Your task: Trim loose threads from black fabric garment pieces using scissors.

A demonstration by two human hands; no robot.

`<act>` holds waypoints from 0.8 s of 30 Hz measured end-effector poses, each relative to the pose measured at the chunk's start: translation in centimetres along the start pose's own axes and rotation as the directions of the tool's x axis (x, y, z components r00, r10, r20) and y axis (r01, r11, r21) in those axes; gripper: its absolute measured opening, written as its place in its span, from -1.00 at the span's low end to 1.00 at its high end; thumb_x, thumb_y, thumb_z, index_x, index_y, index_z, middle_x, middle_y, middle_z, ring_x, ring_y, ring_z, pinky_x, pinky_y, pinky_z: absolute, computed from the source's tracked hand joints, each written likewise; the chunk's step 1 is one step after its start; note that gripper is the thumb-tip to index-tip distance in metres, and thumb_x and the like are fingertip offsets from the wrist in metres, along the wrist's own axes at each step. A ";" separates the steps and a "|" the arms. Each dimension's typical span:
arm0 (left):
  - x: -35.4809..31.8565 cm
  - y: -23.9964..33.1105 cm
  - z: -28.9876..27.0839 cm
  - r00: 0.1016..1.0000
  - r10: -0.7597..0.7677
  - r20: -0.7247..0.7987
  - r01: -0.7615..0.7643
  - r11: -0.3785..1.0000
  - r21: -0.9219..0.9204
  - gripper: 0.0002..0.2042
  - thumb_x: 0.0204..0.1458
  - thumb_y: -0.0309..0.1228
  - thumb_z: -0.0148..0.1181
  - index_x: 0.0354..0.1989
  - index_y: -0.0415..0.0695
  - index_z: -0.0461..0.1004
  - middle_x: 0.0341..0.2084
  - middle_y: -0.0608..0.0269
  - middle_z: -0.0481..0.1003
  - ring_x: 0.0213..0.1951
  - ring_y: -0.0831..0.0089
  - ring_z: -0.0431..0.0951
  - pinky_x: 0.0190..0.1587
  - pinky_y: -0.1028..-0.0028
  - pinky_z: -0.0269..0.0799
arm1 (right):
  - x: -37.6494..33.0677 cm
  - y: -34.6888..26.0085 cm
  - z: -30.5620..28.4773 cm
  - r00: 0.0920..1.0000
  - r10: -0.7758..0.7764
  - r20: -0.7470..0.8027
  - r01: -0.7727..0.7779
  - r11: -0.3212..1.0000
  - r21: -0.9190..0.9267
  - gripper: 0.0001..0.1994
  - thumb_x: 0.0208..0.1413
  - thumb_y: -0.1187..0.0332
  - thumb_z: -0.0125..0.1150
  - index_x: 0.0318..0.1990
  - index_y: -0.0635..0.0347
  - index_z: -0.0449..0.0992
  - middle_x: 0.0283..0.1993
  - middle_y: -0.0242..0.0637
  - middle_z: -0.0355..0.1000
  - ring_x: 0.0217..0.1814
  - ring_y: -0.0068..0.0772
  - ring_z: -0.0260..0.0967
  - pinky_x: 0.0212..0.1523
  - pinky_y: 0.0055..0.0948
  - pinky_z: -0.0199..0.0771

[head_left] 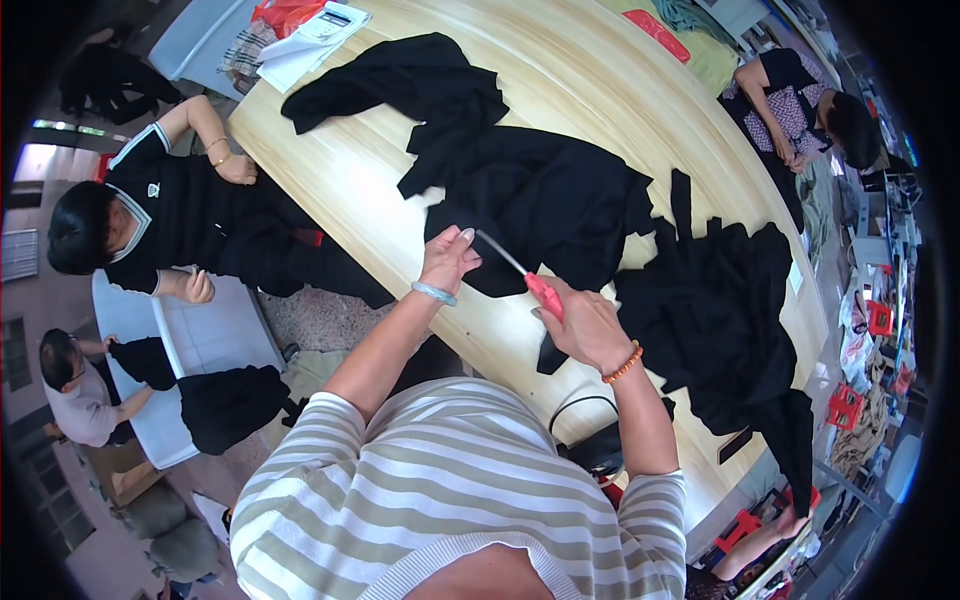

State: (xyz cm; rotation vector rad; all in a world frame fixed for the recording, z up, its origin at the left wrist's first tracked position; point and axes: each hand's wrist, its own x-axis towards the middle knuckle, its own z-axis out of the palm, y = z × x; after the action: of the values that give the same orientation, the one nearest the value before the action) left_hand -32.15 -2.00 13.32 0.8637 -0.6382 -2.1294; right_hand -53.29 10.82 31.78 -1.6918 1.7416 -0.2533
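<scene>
My right hand (585,322) is wrapped round the red handle of a slim metal tool (503,254); whether it is a screwdriver or another kind does not show. Its pale shaft points up and left, with the tip close to my left fingers. My left hand (452,262) has its thumb and fingers drawn together in a pinch, and what is between them is too small to make out. Beneath and beyond both hands, a black garment (545,190) lies spread on the wooden table (590,70). Another heap of black cloth (715,310) is to the right of my right hand.
A person in black (215,215) stands at the table's left edge. Further left, another person (85,390) handles dark cloth at a pale table (230,330). A third sits at the far right (785,120). A hand (790,522) touches the cloth's end at lower right. A dark phone-like slab (735,446) lies nearby.
</scene>
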 end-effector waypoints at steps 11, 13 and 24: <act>2.5 -0.4 2.6 0.961 -0.152 -0.229 0.189 0.971 0.147 -0.77 0.02 -0.35 0.37 -0.38 -0.05 0.37 -0.48 0.32 0.48 -0.42 0.46 0.55 -0.23 0.46 0.52 | -1.9 3.5 1.7 0.984 0.163 -0.064 -0.161 0.986 0.037 -0.53 0.13 0.21 0.19 0.18 0.09 0.33 -0.38 0.06 0.51 -0.29 0.17 0.48 -0.24 -0.04 0.45; 3.1 -1.4 2.6 0.959 -0.131 -0.250 0.179 0.967 0.181 -0.75 -0.07 -0.51 0.41 -0.45 -0.09 0.37 -0.55 0.33 0.48 -0.46 0.54 0.53 -0.27 0.48 0.53 | -2.2 3.6 2.0 0.982 0.179 -0.062 -0.177 0.984 0.035 -0.54 0.13 0.20 0.18 0.17 0.08 0.33 -0.39 0.06 0.51 -0.30 0.17 0.48 -0.24 -0.04 0.46; 3.0 -0.3 3.2 0.947 0.051 -0.316 0.040 0.961 0.275 -0.86 -0.07 -0.54 0.41 -0.43 -0.27 0.52 -0.51 0.26 0.54 -0.53 0.56 0.53 -0.40 0.60 0.52 | -2.1 2.4 0.3 0.986 0.163 -0.042 -0.164 0.986 -0.014 -0.58 0.10 0.25 0.20 0.11 0.11 0.38 -0.40 0.04 0.51 -0.33 0.14 0.49 -0.25 -0.07 0.48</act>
State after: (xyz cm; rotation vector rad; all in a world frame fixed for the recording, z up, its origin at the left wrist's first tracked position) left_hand -36.11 -3.66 14.09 1.3285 -0.7755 -1.8597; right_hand -55.21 13.25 30.88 -1.5549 1.9058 -0.1991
